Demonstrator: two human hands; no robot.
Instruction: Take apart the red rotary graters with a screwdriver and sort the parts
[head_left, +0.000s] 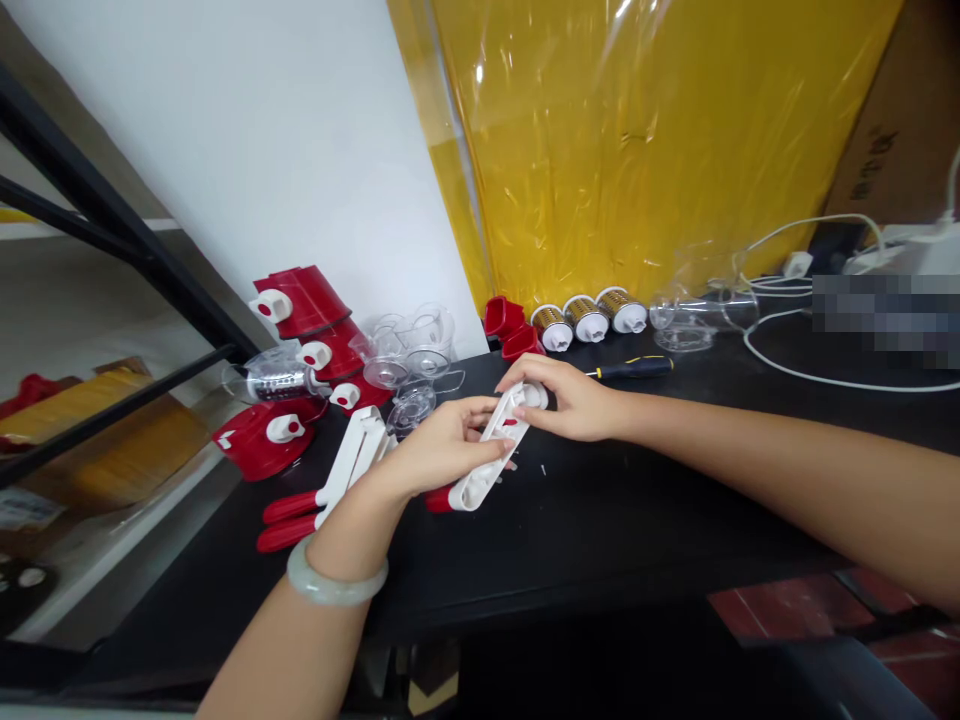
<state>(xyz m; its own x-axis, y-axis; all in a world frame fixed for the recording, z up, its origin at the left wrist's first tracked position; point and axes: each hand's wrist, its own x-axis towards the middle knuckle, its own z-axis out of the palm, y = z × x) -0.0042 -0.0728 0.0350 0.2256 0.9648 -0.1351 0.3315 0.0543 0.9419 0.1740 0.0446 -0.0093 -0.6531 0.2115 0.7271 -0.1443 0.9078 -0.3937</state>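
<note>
A white plastic crank handle point(474, 488) with a red grip point(439, 500) is held over the black table, tilted, its ribbed hollow side showing. My left hand point(442, 445) is closed round its middle, thumb on top. At the upper end, the fingers of my right hand point(574, 400) grip its round hub. A small red spot shows inside the hollow. Two or more similar white crank handles point(358, 450) with red grips lie left of my left hand. A small screw point(543, 469) rests on the table just right of the held handle.
Stacked red grater bodies point(304, 300) stand at left beside clear plastic cups point(427, 345). Behind my hands are red pushers point(504, 317), metal grater drums point(586, 320) and a screwdriver point(637, 368). Clear parts point(701, 310) and a white cable point(832, 385) lie right.
</note>
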